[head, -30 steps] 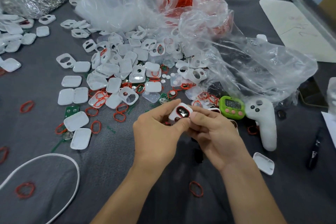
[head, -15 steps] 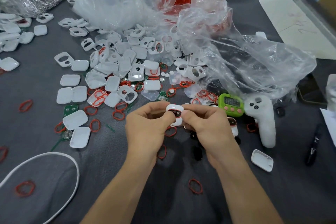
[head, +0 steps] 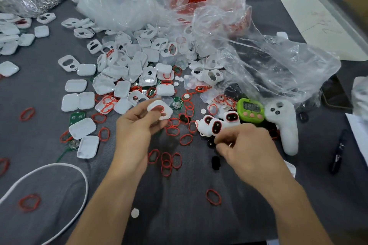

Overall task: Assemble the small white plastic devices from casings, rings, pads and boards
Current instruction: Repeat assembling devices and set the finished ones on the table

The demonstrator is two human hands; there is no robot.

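Left hand (head: 137, 125) pinches a casing (head: 166, 113) whose ring (head: 158, 108) may slip out if tilted; right hand (head: 245, 149), fingers curled (contents indiscernible), may knock the devices (head: 214, 125) at bench (head: 179, 225) centre.

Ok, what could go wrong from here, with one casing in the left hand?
1. The left hand holds the white plastic casing with the red oval ring with fingertips only; it may slip, or the ring may pop out.
2. The right hand works right beside the white casings with black pads; it could knock them into the loose red rubber rings.
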